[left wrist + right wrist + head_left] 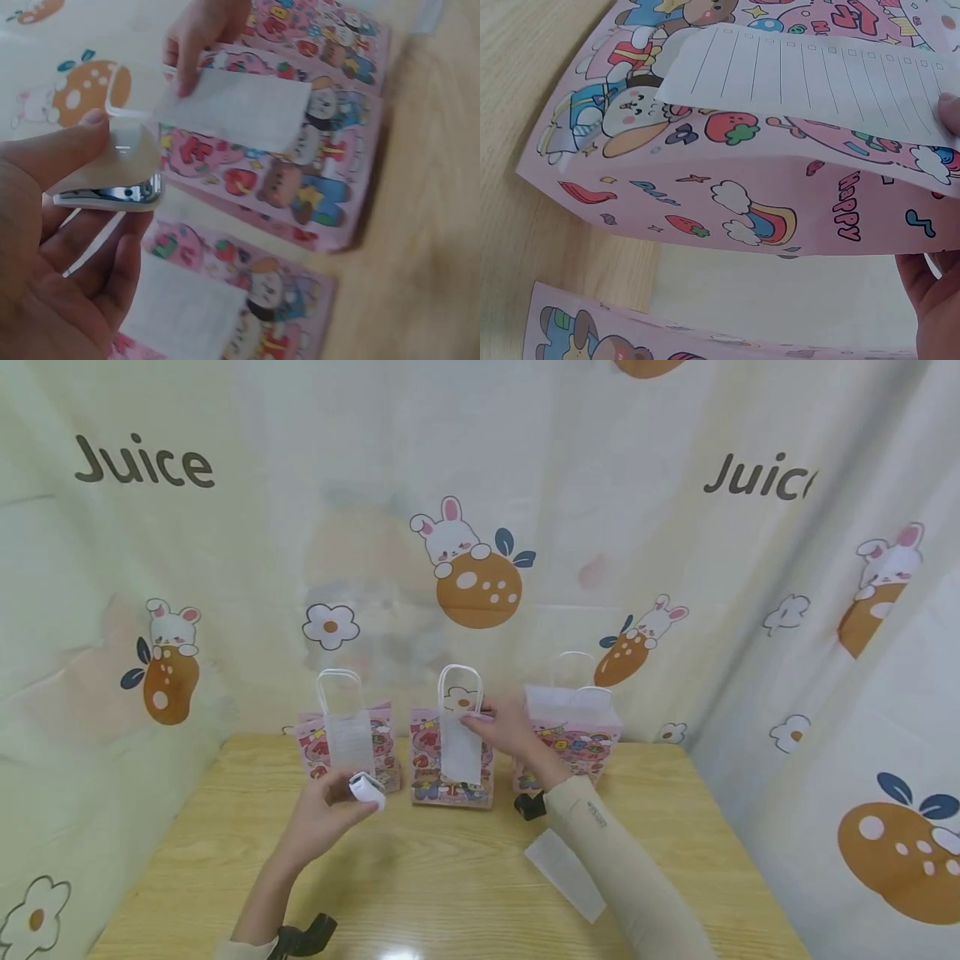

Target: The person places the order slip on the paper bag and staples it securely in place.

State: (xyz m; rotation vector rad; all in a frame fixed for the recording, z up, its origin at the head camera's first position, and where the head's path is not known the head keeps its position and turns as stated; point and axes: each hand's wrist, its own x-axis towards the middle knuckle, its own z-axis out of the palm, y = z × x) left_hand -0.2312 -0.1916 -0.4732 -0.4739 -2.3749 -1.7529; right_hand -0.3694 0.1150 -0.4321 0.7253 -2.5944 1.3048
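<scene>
My left hand (321,820) holds a small white stapler (129,166) between thumb and fingers, its metal mouth showing in the left wrist view. It is in front of the left pink gift bag (386,745), which has a white slip (350,745) on its front. At the top edge of the middle gift bag (453,797), my right hand (512,727) pinches a paper slip (802,79) against the bag's printed front. The thumb lies on the slip, and the other fingers are behind the bag's panel. Lines and small boxes are printed on this slip.
A third gift bag (573,739) stands to the right, behind my right forearm. One loose white slip (566,872) lies on the wooden table (420,885) beside my right sleeve. Behind the bags hangs a printed curtain (480,460), which also closes off both sides.
</scene>
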